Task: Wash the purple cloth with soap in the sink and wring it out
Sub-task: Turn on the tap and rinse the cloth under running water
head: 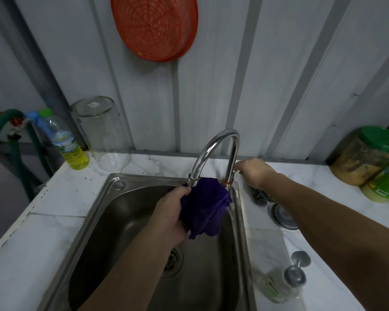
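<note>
The purple cloth point(206, 206) hangs bunched over the steel sink point(121, 212), right under the spout of the curved chrome faucet point(216, 151). My left hand point(172, 215) grips the cloth from its left side. My right hand point(254, 169) is at the base of the faucet on the sink's right rim, fingers closed around what seems to be the tap handle, which is mostly hidden. A thin sheet of water seems to run off the cloth's right edge. A bottle of yellow liquid soap point(66, 143) stands at the back left corner of the counter.
An upturned clear glass jar point(103, 133) stands beside the soap bottle. A green-lidded jar point(368, 160) sits at the far right. A steel scrubber point(259, 196), a metal lid point(283, 217) and a pump bottle point(285, 281) lie right of the sink. An orange basket point(154, 26) hangs on the wall.
</note>
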A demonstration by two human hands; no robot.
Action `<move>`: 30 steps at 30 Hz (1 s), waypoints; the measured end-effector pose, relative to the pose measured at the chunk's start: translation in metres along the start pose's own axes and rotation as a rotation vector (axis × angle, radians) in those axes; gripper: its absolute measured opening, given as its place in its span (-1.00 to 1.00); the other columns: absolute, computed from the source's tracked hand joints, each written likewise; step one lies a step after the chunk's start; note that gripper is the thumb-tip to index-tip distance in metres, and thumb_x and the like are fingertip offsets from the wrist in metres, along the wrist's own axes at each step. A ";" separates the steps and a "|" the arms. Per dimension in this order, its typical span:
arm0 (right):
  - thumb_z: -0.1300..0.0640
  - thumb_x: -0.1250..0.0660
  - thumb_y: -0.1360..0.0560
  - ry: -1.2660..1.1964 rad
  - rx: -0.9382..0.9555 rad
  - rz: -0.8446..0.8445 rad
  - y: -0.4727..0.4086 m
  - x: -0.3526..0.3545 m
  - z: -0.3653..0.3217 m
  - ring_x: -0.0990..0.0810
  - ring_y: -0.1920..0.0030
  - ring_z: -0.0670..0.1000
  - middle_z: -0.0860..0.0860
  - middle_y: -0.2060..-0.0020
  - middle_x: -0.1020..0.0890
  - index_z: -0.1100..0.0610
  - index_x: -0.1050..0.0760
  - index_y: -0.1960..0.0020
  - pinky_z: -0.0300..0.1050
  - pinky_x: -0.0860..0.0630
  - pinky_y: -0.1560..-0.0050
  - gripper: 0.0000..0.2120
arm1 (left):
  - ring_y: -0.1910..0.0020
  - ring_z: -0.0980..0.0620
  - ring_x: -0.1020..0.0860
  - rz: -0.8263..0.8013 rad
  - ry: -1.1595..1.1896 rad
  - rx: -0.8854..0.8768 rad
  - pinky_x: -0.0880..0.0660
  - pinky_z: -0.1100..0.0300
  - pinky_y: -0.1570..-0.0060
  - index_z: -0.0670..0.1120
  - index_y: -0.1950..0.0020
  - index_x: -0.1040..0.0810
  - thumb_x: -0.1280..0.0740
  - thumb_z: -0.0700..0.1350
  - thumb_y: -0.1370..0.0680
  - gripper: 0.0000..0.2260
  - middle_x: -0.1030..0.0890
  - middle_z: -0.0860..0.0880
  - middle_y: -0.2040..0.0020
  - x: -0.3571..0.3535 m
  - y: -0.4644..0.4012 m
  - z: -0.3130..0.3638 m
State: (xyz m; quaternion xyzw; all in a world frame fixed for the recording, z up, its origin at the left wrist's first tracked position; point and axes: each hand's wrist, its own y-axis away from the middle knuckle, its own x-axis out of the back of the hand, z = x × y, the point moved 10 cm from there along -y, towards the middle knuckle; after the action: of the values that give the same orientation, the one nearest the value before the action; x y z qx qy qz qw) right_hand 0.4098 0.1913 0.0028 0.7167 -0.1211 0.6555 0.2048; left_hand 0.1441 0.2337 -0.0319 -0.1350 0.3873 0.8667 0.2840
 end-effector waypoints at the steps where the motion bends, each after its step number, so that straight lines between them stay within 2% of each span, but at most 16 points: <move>1: 0.35 -0.21 -0.59 0.004 -0.027 0.011 0.000 0.000 0.004 -0.62 -0.22 0.12 0.09 -0.27 -0.66 0.03 -0.55 -0.38 -0.07 -0.50 -0.20 -0.56 | 0.00 -0.21 -0.74 -0.001 -0.002 -0.007 -0.65 -0.08 0.13 -0.06 -0.18 -0.69 -0.46 -0.08 -0.48 -0.72 -0.77 -0.16 -0.08 -0.001 -0.001 0.001; 5: 0.36 -0.19 -0.59 0.007 -0.067 0.060 0.001 0.002 0.010 -0.63 -0.20 0.14 0.11 -0.23 -0.68 0.01 -0.59 -0.35 -0.10 -0.50 -0.17 -0.55 | -0.03 -0.22 -0.73 -0.005 -0.002 -0.013 -0.65 -0.10 0.10 -0.06 -0.20 -0.68 -0.45 -0.09 -0.51 -0.72 -0.77 -0.15 -0.06 0.001 -0.002 0.003; 9: 0.43 -0.18 -0.54 -0.048 -0.119 0.033 0.001 -0.002 0.016 -0.62 -0.24 0.13 0.09 -0.27 -0.66 0.00 -0.61 -0.33 -0.07 -0.53 -0.25 -0.48 | -0.09 -0.24 -0.71 -0.005 -0.004 -0.011 -0.64 -0.15 0.03 -0.05 -0.22 -0.67 -0.43 -0.07 -0.52 -0.72 -0.76 -0.15 -0.10 0.005 -0.001 0.004; 14: 0.39 -0.19 -0.54 -0.056 -0.134 0.008 0.011 -0.006 0.022 -0.61 -0.23 0.15 0.11 -0.25 -0.67 0.02 -0.60 -0.34 -0.04 -0.52 -0.25 -0.51 | -0.07 -0.23 -0.70 -0.007 -0.025 0.001 -0.63 -0.14 0.08 -0.07 -0.10 -0.71 -0.42 -0.12 -0.50 -0.80 -0.74 -0.18 -0.10 0.007 0.001 0.003; 16: 0.39 -0.19 -0.54 -0.049 -0.134 0.009 0.012 -0.005 0.021 -0.61 -0.24 0.16 0.11 -0.26 -0.67 0.03 -0.59 -0.34 -0.03 -0.51 -0.27 -0.52 | -0.05 -0.23 -0.70 -0.005 -0.029 0.006 -0.63 -0.12 0.10 -0.10 -0.13 -0.69 -0.41 -0.14 -0.50 -0.78 -0.72 -0.20 -0.11 0.007 0.003 0.003; 21: 0.40 -0.19 -0.53 -0.017 -0.124 -0.002 0.014 -0.003 0.016 -0.62 -0.22 0.15 0.11 -0.25 -0.67 0.04 -0.59 -0.35 -0.06 -0.49 -0.22 -0.51 | -0.14 -0.30 -0.68 -0.019 -0.005 0.038 -0.65 -0.15 0.11 -0.10 -0.29 -0.62 -0.38 -0.08 -0.55 -0.68 -0.69 -0.23 -0.23 0.009 0.011 0.002; 27: 0.37 -0.17 -0.55 0.039 -0.146 -0.071 0.020 0.003 0.011 -0.57 -0.30 0.17 0.11 -0.36 -0.59 -0.01 -0.46 -0.47 -0.04 -0.47 -0.26 -0.45 | -0.10 -0.27 -0.70 0.008 0.005 0.074 -0.67 -0.17 0.11 -0.07 -0.27 -0.62 -0.36 -0.10 -0.58 -0.73 -0.70 -0.21 -0.21 0.020 0.014 -0.002; 30: 0.34 -0.19 -0.58 0.099 -0.163 -0.041 0.026 0.026 0.002 -0.55 -0.32 0.18 0.11 -0.39 -0.56 -0.01 -0.42 -0.48 0.02 -0.49 -0.26 -0.48 | -0.13 -0.28 -0.68 0.020 0.015 0.090 -0.63 -0.25 -0.09 -0.05 -0.27 -0.62 -0.38 -0.11 -0.57 -0.73 -0.69 -0.21 -0.22 0.023 0.017 -0.006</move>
State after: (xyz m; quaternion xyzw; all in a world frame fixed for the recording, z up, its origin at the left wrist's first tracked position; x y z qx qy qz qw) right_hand 0.4030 0.1695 0.0323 0.6665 -0.1492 0.6740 0.2814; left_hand 0.1156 0.2288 -0.0361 -0.1246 0.4293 0.8501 0.2783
